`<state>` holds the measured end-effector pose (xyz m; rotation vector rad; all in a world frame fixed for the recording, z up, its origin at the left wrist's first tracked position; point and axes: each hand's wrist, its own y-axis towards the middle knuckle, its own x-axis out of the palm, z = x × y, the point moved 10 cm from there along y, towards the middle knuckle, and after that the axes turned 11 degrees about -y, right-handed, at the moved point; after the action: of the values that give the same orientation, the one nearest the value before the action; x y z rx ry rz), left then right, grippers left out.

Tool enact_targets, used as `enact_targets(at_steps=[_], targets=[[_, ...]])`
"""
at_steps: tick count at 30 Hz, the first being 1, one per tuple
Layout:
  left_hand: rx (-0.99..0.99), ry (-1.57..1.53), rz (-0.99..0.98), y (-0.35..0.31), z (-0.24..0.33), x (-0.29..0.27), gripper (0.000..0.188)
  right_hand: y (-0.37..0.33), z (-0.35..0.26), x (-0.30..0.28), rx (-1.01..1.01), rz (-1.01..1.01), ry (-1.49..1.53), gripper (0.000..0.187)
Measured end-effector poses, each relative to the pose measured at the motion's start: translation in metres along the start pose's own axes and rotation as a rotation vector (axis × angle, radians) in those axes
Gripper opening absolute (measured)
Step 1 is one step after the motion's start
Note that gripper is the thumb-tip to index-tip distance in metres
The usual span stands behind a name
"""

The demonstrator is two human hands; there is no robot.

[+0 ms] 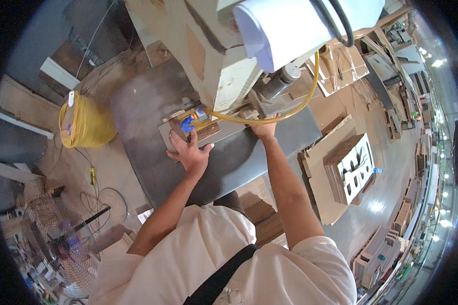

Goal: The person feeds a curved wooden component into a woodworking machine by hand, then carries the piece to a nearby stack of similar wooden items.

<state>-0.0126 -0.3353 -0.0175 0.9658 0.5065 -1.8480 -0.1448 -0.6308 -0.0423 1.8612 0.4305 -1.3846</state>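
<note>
White shirt (188, 249) up front, black strap (221, 274) across it. Left hand (192, 155) fingers spread, not clenched, tips right by blue nozzle (188, 123). Right hand (263, 130) near yellow hose (300, 111), can't tell if grip's closed. Brown slatted piece (207, 133) between hands, flat on dark table (140, 122).

The middle is lit well, but the left side is left dim. Small white lamps (445, 222) are seen near the right rim, and a bright spot is thrown back by the floor (376, 206). The paper (285, 30) is made very bright. A dark, soft patch is seen on the shiny tabletop (147, 142). Edges are bent and blurred; corners are blacked out.
</note>
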Motion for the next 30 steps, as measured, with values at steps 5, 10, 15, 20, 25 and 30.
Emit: enact_targets(at_steps=[5, 10, 15, 20, 25, 30], targets=[[0.019, -0.045, -0.005, 0.000, 0.006, 0.001, 0.098, -0.002, 0.009, 0.011, -0.053, 0.060, -0.068, 0.064], [0.039, -0.040, 0.009, 0.001, 0.007, -0.001, 0.098, 0.001, 0.009, 0.006, -0.023, -0.002, -0.021, 0.067], [0.037, -0.039, 0.035, 0.000, 0.008, -0.003, 0.097, 0.009, 0.005, -0.011, 0.037, -0.100, 0.076, 0.070], [-0.008, -0.016, -0.012, 0.004, 0.015, -0.002, 0.090, 0.020, -0.008, -0.042, 0.081, -0.082, 0.138, 0.070], [-0.001, 0.008, -0.003, 0.004, 0.018, -0.002, 0.091, 0.021, -0.002, -0.038, 0.103, -0.170, 0.052, 0.082], [0.057, -0.006, 0.055, -0.001, 0.018, -0.001, 0.090, 0.020, -0.003, -0.043, 0.088, -0.121, 0.043, 0.081]])
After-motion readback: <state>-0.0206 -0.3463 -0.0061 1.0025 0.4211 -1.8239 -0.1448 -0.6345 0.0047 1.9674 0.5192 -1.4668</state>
